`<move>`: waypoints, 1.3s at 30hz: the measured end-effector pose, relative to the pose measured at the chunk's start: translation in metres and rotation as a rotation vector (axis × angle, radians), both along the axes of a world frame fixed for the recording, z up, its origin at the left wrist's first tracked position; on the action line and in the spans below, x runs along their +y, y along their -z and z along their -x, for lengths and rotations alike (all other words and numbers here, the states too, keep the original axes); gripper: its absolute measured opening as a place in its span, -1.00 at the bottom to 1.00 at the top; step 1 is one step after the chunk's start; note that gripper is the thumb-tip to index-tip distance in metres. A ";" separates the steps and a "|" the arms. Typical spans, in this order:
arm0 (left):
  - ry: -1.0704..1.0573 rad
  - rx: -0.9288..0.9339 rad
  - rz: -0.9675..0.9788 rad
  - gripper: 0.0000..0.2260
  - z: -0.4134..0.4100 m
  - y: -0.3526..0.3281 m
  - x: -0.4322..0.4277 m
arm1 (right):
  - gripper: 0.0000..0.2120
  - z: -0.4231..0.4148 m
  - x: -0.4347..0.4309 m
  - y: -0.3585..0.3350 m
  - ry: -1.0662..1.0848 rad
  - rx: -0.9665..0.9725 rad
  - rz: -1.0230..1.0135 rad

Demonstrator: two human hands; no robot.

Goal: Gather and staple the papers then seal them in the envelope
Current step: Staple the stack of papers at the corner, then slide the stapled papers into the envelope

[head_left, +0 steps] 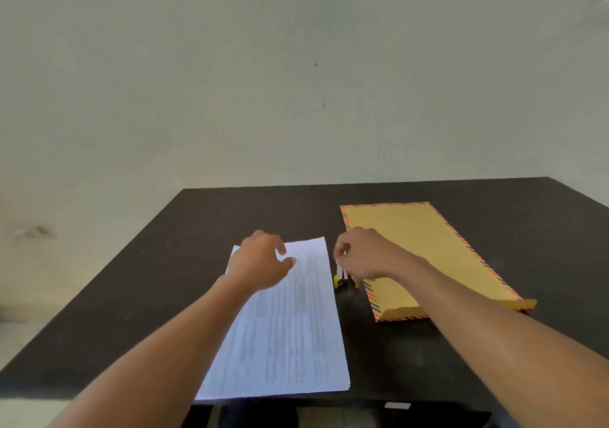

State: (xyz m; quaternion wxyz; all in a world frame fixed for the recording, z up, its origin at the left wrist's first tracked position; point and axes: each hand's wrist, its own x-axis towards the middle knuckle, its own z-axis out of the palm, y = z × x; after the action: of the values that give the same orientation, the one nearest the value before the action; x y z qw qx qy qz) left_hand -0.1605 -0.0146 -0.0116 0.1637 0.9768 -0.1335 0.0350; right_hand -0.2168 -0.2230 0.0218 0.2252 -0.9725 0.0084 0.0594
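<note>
papers (pixel 290 328) lie in a white printed stack on the dark table (pixel 131 295), in the lower middle of the frame, with the near edge of the stack reaching the table's front edge and the far edge angled slightly to the right. the sheets look roughly squared, though a few edges show fanned at the bottom right corner.

left hand (pixel 260 259) hovers over the upper left corner of the stack, fingers loosely curled and thumb stuck out to the right; it has hold of nothing, and i cannot tell whether its fingertips touch the top sheet.

right hand (pixel 365 256) sits just right of the stack's upper right corner, fingers bunched and pointing down. they close around the top of a small yellow and white stapler (pixel 342 281), which stands in the narrow strip of table between the papers and the envelope. only the stapler's lower part shows below the fingers, and it is too blurred to tell whether its base rests on the table.

envelope (pixel 421 239), brown with a striped red and dark border, lies flat at the right of the frame, running from the middle right down toward the lower right. its flap end faces the near side, and the right forearm crosses over it. the envelope lies apart from the papers.

wall (pixel 296 65), pale and plain, fills the upper half of the frame behind the table.
</note>
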 end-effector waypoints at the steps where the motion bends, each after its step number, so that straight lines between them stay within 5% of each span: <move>1: -0.084 0.034 -0.039 -0.67 0.001 0.004 0.020 | -0.84 0.001 0.015 0.004 -0.004 0.034 0.035; 5: -0.226 0.204 -0.024 -0.72 0.013 0.019 0.080 | -0.97 0.008 0.058 0.022 -0.021 0.143 0.203; 9: -0.236 0.217 0.128 -0.82 0.024 0.020 0.092 | -0.90 0.011 0.072 0.030 -0.003 0.097 0.247; 12: -0.260 0.235 0.184 -0.73 0.023 0.020 0.085 | -0.92 0.011 0.076 0.036 0.028 0.069 0.216; 18: -0.340 0.258 0.417 -0.73 0.020 0.021 0.078 | -0.64 0.010 0.072 0.046 0.076 0.076 0.099; 24: -0.317 0.368 0.497 -0.75 0.020 0.012 0.078 | -0.75 0.013 0.067 0.042 0.068 0.087 -0.032; 34: -0.268 0.144 1.261 -0.77 0.008 -0.039 0.060 | -0.87 0.012 0.028 -0.012 0.227 -0.138 -0.645; 39: -0.275 0.001 1.507 -0.74 -0.014 -0.064 0.011 | -0.74 0.031 0.020 -0.026 0.367 0.086 -0.974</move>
State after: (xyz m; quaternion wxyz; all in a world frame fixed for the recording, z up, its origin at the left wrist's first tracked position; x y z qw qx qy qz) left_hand -0.1462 -0.0039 0.0521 0.7800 0.6088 0.0495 0.1362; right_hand -0.2481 -0.2028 0.0475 0.6574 -0.7343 0.1596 0.0558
